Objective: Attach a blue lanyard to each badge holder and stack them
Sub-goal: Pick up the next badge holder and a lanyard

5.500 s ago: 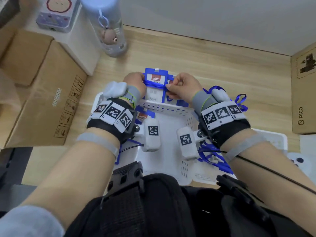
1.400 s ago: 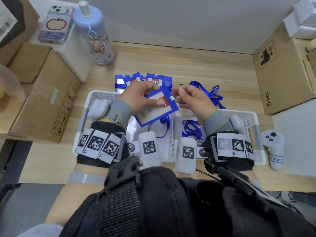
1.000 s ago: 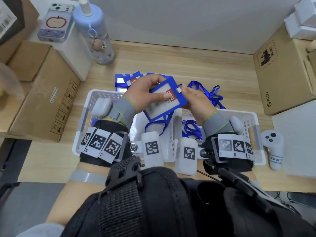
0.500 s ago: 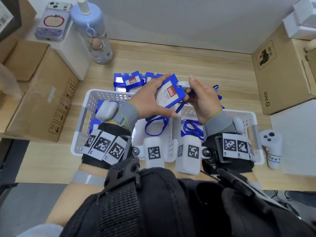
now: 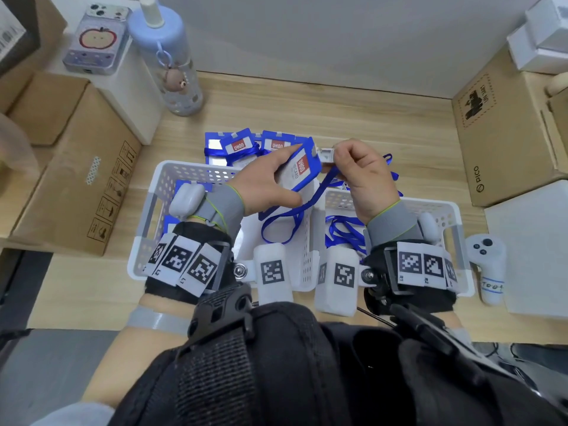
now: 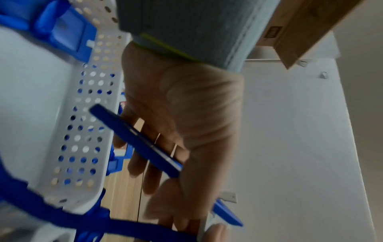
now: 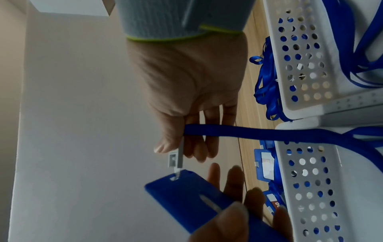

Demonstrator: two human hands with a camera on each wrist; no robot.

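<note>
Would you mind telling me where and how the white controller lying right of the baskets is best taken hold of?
Grip the white controller around its long lower handle, coming from above with fingers across its narrow width. It lies flat on the wooden table, handle toward the person, buttons facing up. The white basket sits close on its left, so approach slightly from the right.

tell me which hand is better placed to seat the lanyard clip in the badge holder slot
Right. The right hand already pinches the lanyard clip at the slot of the badge holder, while the left hand grips the holder to steady it.
</note>
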